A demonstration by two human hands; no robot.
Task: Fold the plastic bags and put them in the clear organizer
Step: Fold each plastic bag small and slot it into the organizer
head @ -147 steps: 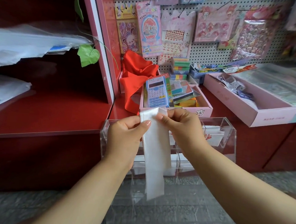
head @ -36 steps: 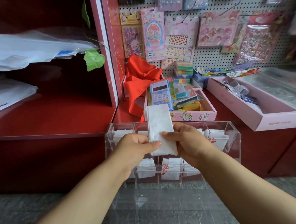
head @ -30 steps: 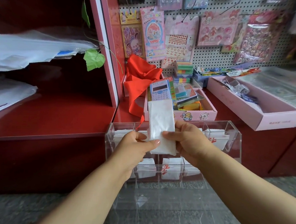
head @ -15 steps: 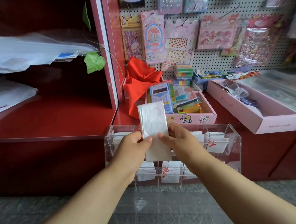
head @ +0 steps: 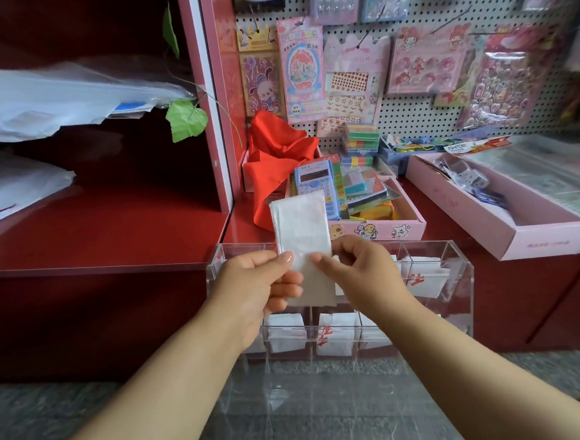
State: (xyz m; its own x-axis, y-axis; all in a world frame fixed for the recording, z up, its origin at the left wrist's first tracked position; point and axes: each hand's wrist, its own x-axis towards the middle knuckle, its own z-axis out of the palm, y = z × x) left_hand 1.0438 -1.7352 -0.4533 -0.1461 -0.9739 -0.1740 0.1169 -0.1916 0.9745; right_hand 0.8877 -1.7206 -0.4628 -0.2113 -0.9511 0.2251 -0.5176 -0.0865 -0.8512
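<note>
A white plastic bag (head: 303, 232), folded into a short thick strip, stands upright in front of me. My left hand (head: 253, 286) pinches its lower left edge between thumb and fingers. My right hand (head: 360, 273) pinches its lower right edge. Both hands hold it above the clear organizer (head: 457, 262), a divided acrylic box on the red counter. Folded white bags with red print (head: 337, 338) sit in several of its compartments.
A pink box (head: 377, 231) with a blue calculator (head: 315, 183) and stationery stands just behind the organizer, beside a red cloth (head: 272, 163). A longer pink tray (head: 507, 231) lies at right. A pegboard of sticker packs rises behind. Loose plastic bags (head: 50, 100) lie on the left shelves.
The long hanging strip from several seconds ago has been folded up into a short packet. In the last second the packet tilted slightly left and both hands shifted to pinch its lower edge.
</note>
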